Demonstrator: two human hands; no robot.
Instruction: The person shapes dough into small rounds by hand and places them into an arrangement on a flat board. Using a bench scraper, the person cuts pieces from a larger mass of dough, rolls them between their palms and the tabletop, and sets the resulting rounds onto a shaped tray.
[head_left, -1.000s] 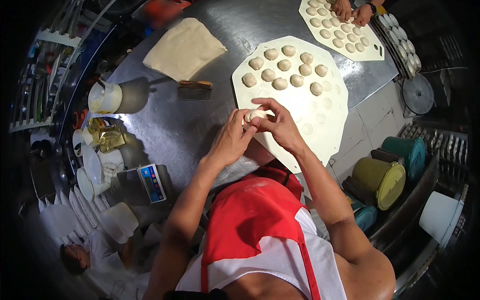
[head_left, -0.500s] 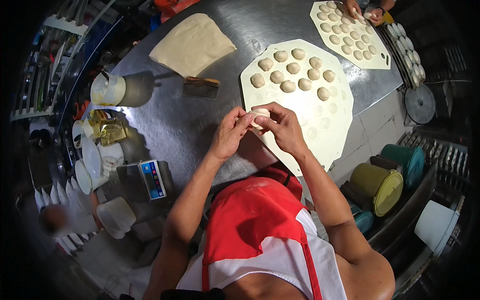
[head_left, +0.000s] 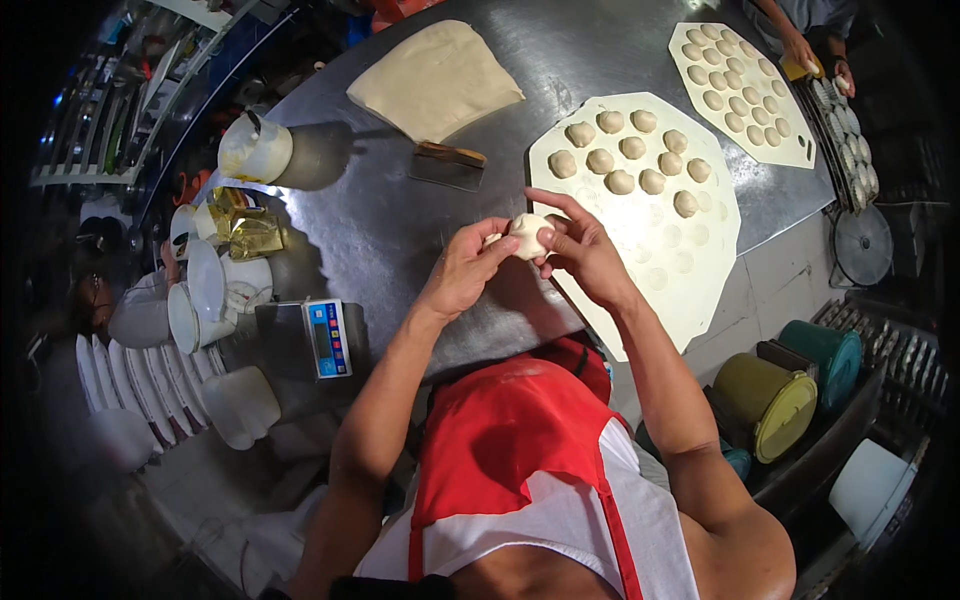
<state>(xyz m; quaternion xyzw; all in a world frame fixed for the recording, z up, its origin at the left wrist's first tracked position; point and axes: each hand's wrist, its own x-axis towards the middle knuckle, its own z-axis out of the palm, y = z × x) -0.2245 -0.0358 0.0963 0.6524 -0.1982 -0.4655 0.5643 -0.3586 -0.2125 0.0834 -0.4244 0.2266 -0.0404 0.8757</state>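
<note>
In the middle of the view, my left hand (head_left: 470, 265) and my right hand (head_left: 585, 260) both grip a pale, lumpy piece of dough (head_left: 530, 234), pressing it with thumbs and fingers. A smaller bit of dough shows at the left fingertips. They are above the steel table (head_left: 370, 250) by the left edge of a large white octagonal board (head_left: 692, 310). Several pleated dough balls (head_left: 620, 182) sit on that board, beside round impressions. Behind my hands lie a wood-handled scraper (head_left: 447, 168) and a folded dough slab (head_left: 430, 78).
A second board (head_left: 795, 152) of dough rounds lies at upper right, near a co-worker's hands (head_left: 798, 52) and filled trays (head_left: 850, 150). At left are a white bucket (head_left: 255, 155), gold packages (head_left: 255, 238), tubs and a scale (head_left: 326, 338). Lidded buckets (head_left: 785, 415) stand right of me.
My fingers have turned the dough, now showing more of it, with the right index finger lifted. The co-worker's hands moved off their board rightward. The scene shifted rightward in view.
</note>
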